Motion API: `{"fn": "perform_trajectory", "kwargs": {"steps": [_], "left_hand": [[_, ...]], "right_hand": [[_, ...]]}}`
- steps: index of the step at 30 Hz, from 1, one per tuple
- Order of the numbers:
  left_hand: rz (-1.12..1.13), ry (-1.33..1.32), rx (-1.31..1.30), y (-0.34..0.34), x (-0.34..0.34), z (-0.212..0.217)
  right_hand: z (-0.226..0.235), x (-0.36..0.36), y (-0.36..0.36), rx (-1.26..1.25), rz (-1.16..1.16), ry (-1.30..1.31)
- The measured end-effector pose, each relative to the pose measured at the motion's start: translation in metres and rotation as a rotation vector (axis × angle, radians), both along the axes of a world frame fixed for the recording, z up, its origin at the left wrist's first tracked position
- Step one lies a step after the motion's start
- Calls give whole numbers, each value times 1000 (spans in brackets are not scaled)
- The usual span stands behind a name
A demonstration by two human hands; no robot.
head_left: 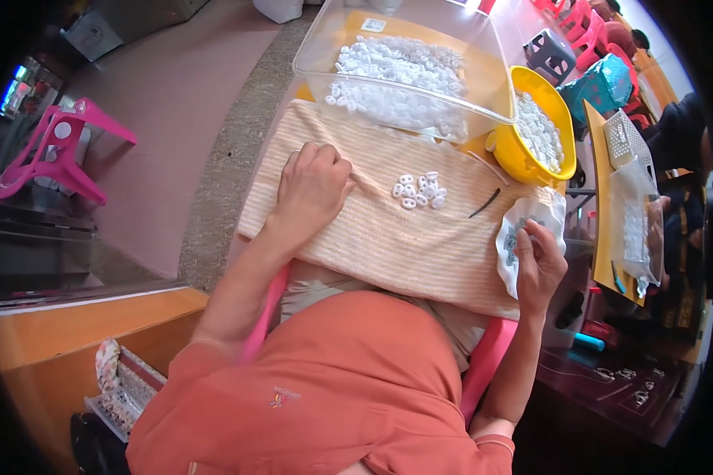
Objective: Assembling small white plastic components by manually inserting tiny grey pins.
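Observation:
My left hand (315,186) rests on the left part of a striped cloth (356,245), fingers curled in; whatever they may hold is hidden. To its right lies a small pile of white plastic pieces with two holes (420,191). Over a white scalloped dish (505,273) at the cloth's right edge, my right hand (542,265) has thumb and fingers pinched together. Small dark grey parts (515,236) lie in that dish, beside the fingertips. Anything inside the pinch is too small to make out.
A clear plastic bin (483,107) of white pieces stands at the far edge, beside a yellow basin (564,119) of similar pieces. A dark thin strip (485,203) lies near the dish. A pink stool (63,154) stands at left; another person sits by a side table (606,237) at right.

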State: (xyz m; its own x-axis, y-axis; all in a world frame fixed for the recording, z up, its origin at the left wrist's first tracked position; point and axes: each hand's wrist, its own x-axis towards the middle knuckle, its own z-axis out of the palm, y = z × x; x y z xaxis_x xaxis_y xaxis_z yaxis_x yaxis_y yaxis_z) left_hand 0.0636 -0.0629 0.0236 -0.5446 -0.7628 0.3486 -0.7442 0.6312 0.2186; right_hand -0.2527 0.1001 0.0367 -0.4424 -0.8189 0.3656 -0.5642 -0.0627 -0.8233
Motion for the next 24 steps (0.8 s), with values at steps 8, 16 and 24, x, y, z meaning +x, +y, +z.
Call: {"fn": "perform_trajectory", "kwargs": {"steps": [8, 16, 24], "left_hand": [[97, -55, 67, -7, 15, 12], [95, -65, 132, -11, 18, 9], [-32, 127, 22, -20, 17, -8]], "right_hand": [[-2, -5, 22, -7, -14, -116], [-10, -6, 31, 56, -25, -162], [-13, -9, 32, 45, -7, -254]]}}
